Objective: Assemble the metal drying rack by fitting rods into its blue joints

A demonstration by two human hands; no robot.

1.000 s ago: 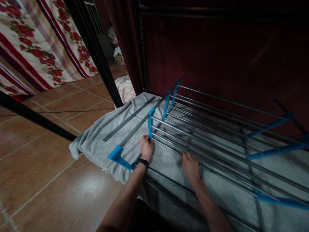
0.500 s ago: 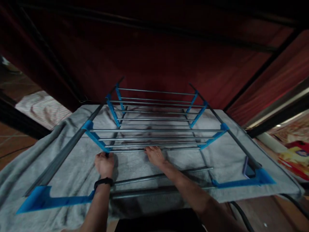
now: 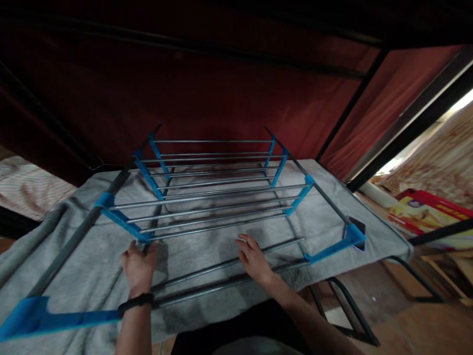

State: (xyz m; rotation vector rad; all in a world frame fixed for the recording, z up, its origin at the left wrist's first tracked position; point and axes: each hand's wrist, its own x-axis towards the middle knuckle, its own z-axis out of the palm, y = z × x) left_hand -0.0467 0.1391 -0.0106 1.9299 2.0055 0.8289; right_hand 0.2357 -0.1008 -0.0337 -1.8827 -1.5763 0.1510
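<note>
A folding drying rack (image 3: 207, 197) of grey metal rods with blue plastic joints lies on a grey towel (image 3: 195, 256) spread over a low surface. My left hand (image 3: 138, 266) is closed around the near left blue joint of the rack; a black band sits on that wrist. My right hand (image 3: 254, 256) rests with fingers stretched out on the towel beside a near rod, holding nothing. Two loose-looking grey rods (image 3: 221, 276) run across just in front of both hands.
Dark red fabric walls with black frame bars (image 3: 354, 108) close in the back and right. A dark phone-like object (image 3: 356, 229) lies by the rack's right blue corner. A striped cloth (image 3: 33, 187) lies at left; a red and yellow box (image 3: 428, 217) sits at right.
The view swung right, from the tiled floor to facing the rack head-on. My left hand stayed on the blue joint; my right hand slid back from the rods toward me.
</note>
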